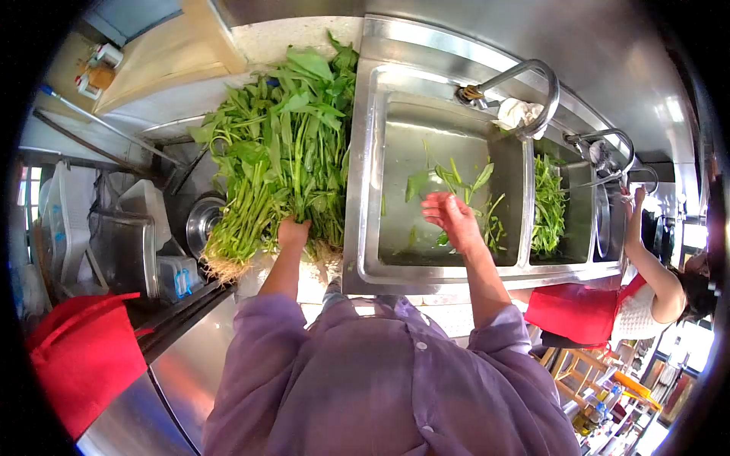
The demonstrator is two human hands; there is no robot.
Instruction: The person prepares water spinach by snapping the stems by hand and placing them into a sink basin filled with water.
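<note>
A big pile of long-stemmed leafy greens lies left of the sink, with pale roots at the near end. My left hand is closed around stems low in this pile. Over the water-filled sink basin hangs my right hand, its fingers loosely apart and nothing seen in them. Loose leaves and stem pieces float around and beyond that hand. Part of the water surface below is hidden by the right hand and forearm.
A curved faucet with a white cloth stands behind the basin. More greens fill part of the neighbouring basin. A co-worker in a red apron stands far right. Metal pans and a red cloth are left.
</note>
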